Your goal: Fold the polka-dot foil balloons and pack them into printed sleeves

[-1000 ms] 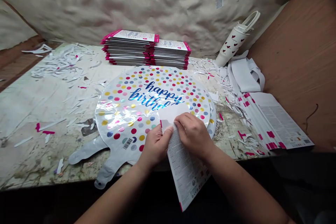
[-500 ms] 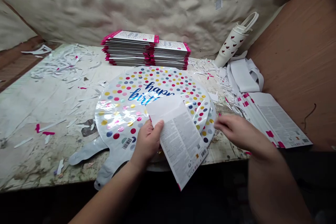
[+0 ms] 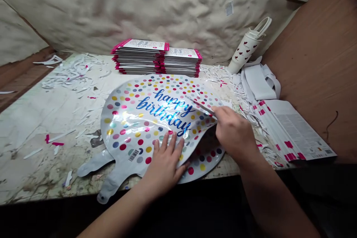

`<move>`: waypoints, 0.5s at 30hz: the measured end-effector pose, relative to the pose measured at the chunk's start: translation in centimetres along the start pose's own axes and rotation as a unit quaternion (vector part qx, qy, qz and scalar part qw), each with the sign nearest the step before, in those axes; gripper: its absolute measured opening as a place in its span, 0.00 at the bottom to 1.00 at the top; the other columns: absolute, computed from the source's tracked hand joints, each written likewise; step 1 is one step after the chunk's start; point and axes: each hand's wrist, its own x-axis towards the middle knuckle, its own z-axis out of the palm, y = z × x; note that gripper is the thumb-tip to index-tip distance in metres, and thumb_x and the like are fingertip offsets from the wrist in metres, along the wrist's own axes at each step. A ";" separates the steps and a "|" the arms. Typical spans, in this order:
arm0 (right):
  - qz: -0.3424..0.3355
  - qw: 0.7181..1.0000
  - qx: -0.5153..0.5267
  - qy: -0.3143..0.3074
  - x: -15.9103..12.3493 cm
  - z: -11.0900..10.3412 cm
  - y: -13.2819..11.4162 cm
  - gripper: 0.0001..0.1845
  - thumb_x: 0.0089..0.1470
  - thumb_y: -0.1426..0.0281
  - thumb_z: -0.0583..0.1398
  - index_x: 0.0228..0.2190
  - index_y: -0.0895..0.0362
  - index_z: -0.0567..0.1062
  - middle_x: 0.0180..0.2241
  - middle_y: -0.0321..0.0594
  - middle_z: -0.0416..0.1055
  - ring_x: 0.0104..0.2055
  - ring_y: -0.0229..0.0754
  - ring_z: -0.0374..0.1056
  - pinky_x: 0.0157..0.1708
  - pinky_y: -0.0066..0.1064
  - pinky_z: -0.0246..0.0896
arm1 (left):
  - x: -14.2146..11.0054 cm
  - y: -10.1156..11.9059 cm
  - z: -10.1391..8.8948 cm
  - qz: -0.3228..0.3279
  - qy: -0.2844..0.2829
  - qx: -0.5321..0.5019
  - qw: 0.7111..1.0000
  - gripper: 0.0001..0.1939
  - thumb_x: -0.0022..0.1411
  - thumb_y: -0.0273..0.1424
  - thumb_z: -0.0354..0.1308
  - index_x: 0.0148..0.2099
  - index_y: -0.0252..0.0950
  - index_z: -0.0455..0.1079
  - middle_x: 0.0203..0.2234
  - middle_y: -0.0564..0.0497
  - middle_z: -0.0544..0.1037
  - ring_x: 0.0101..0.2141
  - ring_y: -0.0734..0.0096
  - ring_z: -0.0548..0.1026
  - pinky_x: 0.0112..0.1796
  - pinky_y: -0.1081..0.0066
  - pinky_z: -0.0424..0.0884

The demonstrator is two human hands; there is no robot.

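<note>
A round foil balloon [image 3: 145,130] with coloured dots and blue "happy birthday" lettering lies on the worktable [image 3: 83,115]. My left hand [image 3: 167,156] rests on its lower part with fingers spread. At the right, my right hand [image 3: 234,130] is closed on the balloon's edge, raising it into a pointed fold. A thin grey strip [image 3: 199,104] runs from this hand across the lettering; I cannot tell whether it is a fold or a separate thing. Under the lifted edge, another dotted foil balloon [image 3: 202,165] shows. Two grey tails stick out at lower left.
Two stacks of pink-and-white printed packets [image 3: 156,61] stand at the back. A white tumbler with hearts [image 3: 245,52], a white paper roll [image 3: 259,81] and spread printed cards [image 3: 301,130] lie along the right side. Paper scraps [image 3: 69,72] litter the table.
The printed card packet has left my left hand and is no longer seen. That hand now presses flat on the balloon. My right hand pulled away, then took the balloon's right edge and lifted it.
</note>
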 end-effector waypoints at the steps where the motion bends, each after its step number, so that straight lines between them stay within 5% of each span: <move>1: -0.005 0.998 0.038 0.050 0.5 -0.1 0.2 0.20 0.51 0.81 0.51 0.44 0.58 0.72 0.39 0.46 0.71 0.37 0.45 0.68 0.34 0.33 0.65 | -0.3 -0.2 0.2 0.027 -0.026 0.021 0.999 0.31 0.60 0.48 0.46 0.63 0.44 0.50 0.63 0.41 0.44 0.61 0.40 0.38 0.52 0.36 0.40; 3: -0.051 0.979 0.158 0.115 1.2 0.5 0.1 0.18 0.51 0.80 0.52 0.42 0.57 0.73 0.40 0.45 0.70 0.42 0.44 0.67 0.40 0.34 0.64 | -0.8 -0.2 0.3 0.081 -0.056 0.028 0.995 0.32 0.57 0.53 0.46 0.62 0.51 0.50 0.64 0.43 0.43 0.60 0.36 0.37 0.50 0.32 0.39; 6: -0.128 0.930 0.337 0.067 1.0 3.3 -0.2 0.15 0.51 0.80 0.53 0.35 0.55 0.75 0.37 0.41 0.71 0.43 0.41 0.66 0.46 0.35 0.62 | -1.4 -0.2 -0.9 0.124 -0.063 0.011 0.990 0.36 0.50 0.58 0.50 0.59 0.49 0.58 0.61 0.39 0.53 0.58 0.34 0.49 0.50 0.37 0.47; 9: -0.099 0.903 0.418 -0.035 -0.4 6.6 0.8 0.14 0.48 0.81 0.53 0.30 0.55 0.75 0.37 0.40 0.71 0.46 0.41 0.66 0.48 0.37 0.62 | -2.7 -0.7 -2.7 0.160 -0.049 -0.033 0.985 0.23 0.54 0.50 0.54 0.43 0.40 0.72 0.41 0.43 0.73 0.43 0.57 0.70 0.43 0.62 0.66; 12: -0.050 0.890 0.448 -0.074 -1.9 8.5 2.4 0.14 0.48 0.81 0.53 0.31 0.54 0.74 0.40 0.41 0.71 0.50 0.42 0.64 0.50 0.39 0.60 | -4.1 -1.8 -4.1 0.196 0.121 -0.058 0.971 0.07 0.59 0.33 0.56 0.30 0.36 0.69 0.25 0.51 0.72 0.29 0.73 0.71 0.32 0.74 0.67; 14: -0.050 0.884 0.458 -0.074 -2.3 8.7 3.1 0.14 0.49 0.81 0.52 0.31 0.54 0.73 0.41 0.40 0.70 0.51 0.42 0.64 0.51 0.39 0.59 | -4.2 -2.5 -4.4 0.198 0.253 -0.007 0.947 0.03 0.57 0.28 0.58 0.35 0.35 0.69 0.33 0.46 0.73 0.35 0.68 0.72 0.38 0.69 0.68; 15: -0.058 0.884 0.458 -0.073 -2.4 8.6 3.2 0.14 0.49 0.81 0.52 0.31 0.54 0.73 0.41 0.40 0.70 0.51 0.41 0.63 0.51 0.39 0.59 | -3.8 -2.9 -4.4 0.199 0.280 0.037 0.939 0.09 0.56 0.28 0.58 0.42 0.34 0.68 0.40 0.42 0.73 0.42 0.61 0.71 0.43 0.63 0.67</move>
